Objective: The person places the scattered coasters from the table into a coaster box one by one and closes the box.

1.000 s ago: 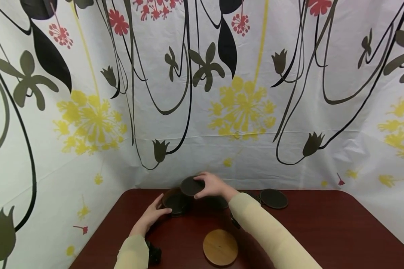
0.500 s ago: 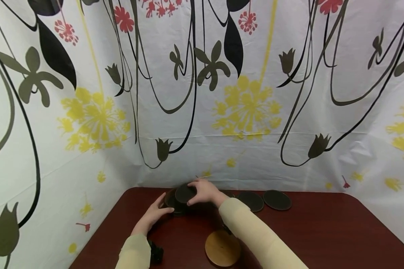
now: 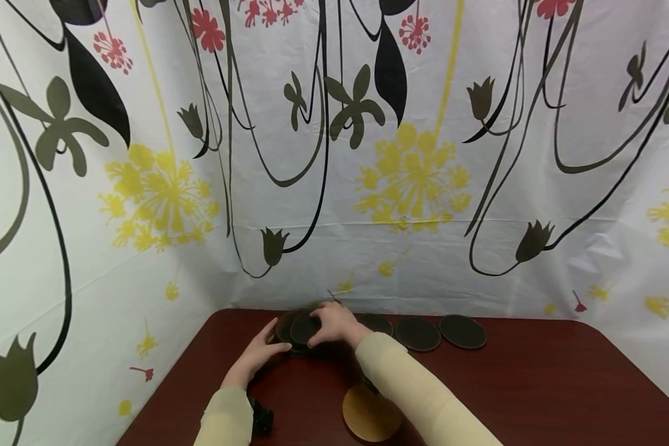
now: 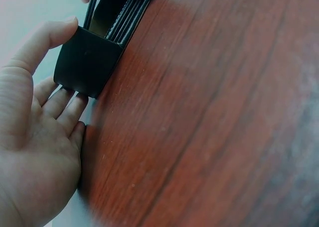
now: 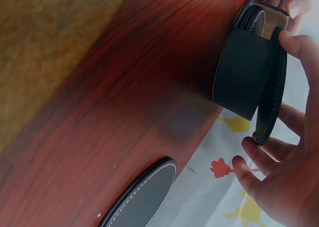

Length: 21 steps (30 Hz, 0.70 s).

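My left hand grips a black leather coaster holder at the far left of the table, thumb at its upper edge and fingers against its side. Several coasters stand in one end of the holder, as the left wrist view shows. My right hand pinches a round black coaster with pale edge stitching. That coaster is tilted on edge at the holder's open top, its upper part by the opening and its lower part outside. How deep it sits is hard to tell.
Three dark round coasters lie in a row at the table's back edge: one partly behind the right hand, a middle coaster, a right coaster. A round wooden disc lies in front. A patterned curtain hangs behind the table.
My right hand has moved left and slightly down with the coaster, bringing it to the holder. The left hand keeps its grip on the holder. The head view has shifted slightly.
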Motion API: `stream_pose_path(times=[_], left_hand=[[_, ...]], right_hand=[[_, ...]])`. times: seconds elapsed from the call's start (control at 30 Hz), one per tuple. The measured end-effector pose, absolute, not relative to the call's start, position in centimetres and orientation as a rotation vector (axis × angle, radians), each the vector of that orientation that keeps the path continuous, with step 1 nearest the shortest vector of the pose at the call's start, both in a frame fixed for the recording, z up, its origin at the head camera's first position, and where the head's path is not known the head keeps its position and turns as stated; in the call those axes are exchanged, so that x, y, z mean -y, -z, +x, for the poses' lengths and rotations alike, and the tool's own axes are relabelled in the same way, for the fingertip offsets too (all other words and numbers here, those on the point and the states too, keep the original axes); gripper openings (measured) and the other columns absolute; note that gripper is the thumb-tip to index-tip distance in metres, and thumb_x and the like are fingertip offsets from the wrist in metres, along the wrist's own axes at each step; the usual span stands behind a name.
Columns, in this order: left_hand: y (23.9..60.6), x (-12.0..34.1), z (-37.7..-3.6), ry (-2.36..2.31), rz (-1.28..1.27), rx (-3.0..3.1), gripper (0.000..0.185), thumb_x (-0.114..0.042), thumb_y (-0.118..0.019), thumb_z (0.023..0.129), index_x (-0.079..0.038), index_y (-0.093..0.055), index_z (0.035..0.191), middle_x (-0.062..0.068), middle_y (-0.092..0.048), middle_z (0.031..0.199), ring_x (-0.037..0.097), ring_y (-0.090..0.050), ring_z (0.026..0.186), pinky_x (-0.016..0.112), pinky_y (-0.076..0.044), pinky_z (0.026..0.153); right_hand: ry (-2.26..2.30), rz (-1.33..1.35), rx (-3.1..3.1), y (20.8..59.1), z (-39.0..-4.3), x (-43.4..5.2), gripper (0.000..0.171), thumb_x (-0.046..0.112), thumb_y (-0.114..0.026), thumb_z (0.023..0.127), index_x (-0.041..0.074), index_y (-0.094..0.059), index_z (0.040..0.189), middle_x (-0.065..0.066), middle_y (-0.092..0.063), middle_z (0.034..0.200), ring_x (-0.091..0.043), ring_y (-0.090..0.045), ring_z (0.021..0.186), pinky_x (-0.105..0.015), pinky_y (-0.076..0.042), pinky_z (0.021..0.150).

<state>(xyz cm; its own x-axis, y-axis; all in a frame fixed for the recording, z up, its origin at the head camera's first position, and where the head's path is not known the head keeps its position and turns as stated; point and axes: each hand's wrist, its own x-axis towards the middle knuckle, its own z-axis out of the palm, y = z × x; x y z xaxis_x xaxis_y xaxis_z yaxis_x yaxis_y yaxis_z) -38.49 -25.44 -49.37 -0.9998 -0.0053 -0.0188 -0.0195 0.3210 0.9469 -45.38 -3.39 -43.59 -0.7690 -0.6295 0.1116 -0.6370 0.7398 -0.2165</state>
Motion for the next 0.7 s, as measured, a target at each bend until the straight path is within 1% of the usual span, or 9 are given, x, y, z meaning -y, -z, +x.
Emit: stream_pose_path(times=[0.17, 0.4, 0.57, 0.7], left_hand=[[49.4, 25.4, -38.5, -1.831, -0.023, -2.533, 0.093, -0.026, -0.076, 0.085, -0.014, -0.018, 0.157, 0.017, -0.018, 0.159, 0.041, -0.022, 0.142, 0.058, -0.032, 0.104], [49.3, 25.6, -38.6, -1.821, -0.024, -2.541, 0.095, -0.029, -0.077, 0.084, -0.015, -0.018, 0.157, 0.017, -0.019, 0.159, 0.041, -0.022, 0.142, 0.059, -0.032, 0.104], [49.3, 25.6, -38.7, -1.816, -0.020, -2.550, 0.094, -0.028, -0.076, 0.085, -0.014, -0.018, 0.157, 0.017, -0.018, 0.159, 0.041, -0.022, 0.141, 0.059, -0.032, 0.104], [49.3, 25.5, -38.6, -1.817, -0.022, -2.553, 0.094, -0.029, -0.076, 0.085, -0.014, -0.019, 0.157, 0.017, -0.018, 0.159, 0.041, -0.022, 0.142, 0.059, -0.032, 0.103]], right_hand=[[-0.399, 1.039, 2.913, 43.9, -45.4, 3.8, 0.065, 0.052, -0.075, 0.075, 0.018, -0.064, 0.130, -0.011, -0.053, 0.134, -0.030, -0.050, 0.121, -0.051, -0.042, 0.096], [-0.466, 1.030, 2.927, 44.0, -45.0, 4.4, 0.065, 0.049, -0.073, 0.079, 0.017, -0.060, 0.134, -0.017, -0.041, 0.148, -0.034, -0.043, 0.131, -0.056, -0.036, 0.103], [-0.431, 1.030, 2.966, 44.3, -44.7, 4.6, 0.069, 0.056, -0.069, 0.082, 0.021, -0.055, 0.140, -0.014, -0.031, 0.154, -0.032, -0.038, 0.136, -0.054, -0.036, 0.104], [-0.328, 1.029, 3.012, 44.8, -44.5, 4.8, 0.072, 0.064, -0.060, 0.086, 0.026, -0.047, 0.146, -0.009, -0.025, 0.158, -0.030, -0.027, 0.142, -0.055, -0.032, 0.106]])
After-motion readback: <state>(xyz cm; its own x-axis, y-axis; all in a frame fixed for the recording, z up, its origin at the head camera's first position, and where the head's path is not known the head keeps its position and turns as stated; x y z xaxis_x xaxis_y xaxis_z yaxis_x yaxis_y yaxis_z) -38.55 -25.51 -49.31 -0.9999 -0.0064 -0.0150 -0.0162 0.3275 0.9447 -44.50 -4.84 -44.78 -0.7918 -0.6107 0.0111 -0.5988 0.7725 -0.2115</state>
